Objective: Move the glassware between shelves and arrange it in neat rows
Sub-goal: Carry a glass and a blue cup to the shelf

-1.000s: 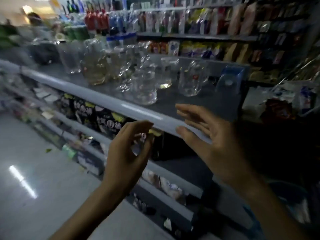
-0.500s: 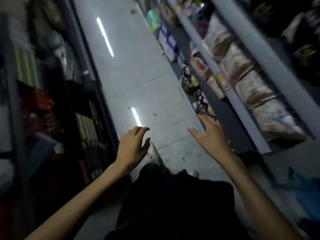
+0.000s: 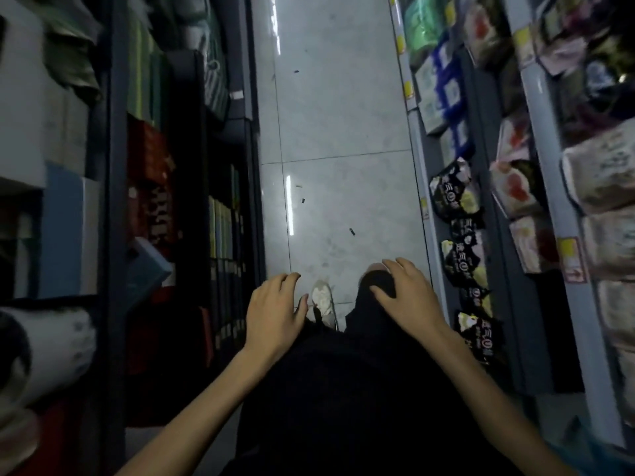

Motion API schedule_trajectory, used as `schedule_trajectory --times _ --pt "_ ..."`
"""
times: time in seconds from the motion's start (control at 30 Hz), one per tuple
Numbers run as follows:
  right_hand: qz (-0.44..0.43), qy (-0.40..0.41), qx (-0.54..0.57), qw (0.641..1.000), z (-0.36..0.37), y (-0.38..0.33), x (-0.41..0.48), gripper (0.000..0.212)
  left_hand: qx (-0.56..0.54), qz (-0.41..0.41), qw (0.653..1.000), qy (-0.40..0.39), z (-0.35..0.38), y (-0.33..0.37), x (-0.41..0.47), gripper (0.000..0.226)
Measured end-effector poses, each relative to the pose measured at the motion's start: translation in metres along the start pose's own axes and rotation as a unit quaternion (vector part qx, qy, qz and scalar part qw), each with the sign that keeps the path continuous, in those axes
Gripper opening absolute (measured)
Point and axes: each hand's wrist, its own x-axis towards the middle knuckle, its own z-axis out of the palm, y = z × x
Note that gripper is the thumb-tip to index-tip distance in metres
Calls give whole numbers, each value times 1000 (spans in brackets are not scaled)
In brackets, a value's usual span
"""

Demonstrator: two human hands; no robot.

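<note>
No glassware is in view; the camera looks straight down the aisle floor (image 3: 336, 132). My left hand (image 3: 276, 312) hovers in front of my body with fingers spread and holds nothing. My right hand (image 3: 409, 297) is held palm down with fingers apart over my dark trousers (image 3: 343, 389), also holding nothing. A white shoe (image 3: 322, 298) shows between the hands.
Dark shelves with boxed goods (image 3: 151, 187) line the left of the aisle. On the right, grey shelves (image 3: 546, 166) carry packets in black wrappers (image 3: 460, 255) and pale wrapped packs (image 3: 604, 173). Small bits of litter (image 3: 351, 231) lie on the tiles.
The view swung from the glassware shelf down to the floor and aisle. Both hands dropped from shelf height to in front of my legs, still holding nothing.
</note>
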Motion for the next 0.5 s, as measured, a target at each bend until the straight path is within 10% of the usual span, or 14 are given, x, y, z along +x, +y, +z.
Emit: schedule_trajectory --times 0.5 --pt "-26 8 -26 999 -161 -93 292 79 17 -20 998 58 -85 -29 313 56"
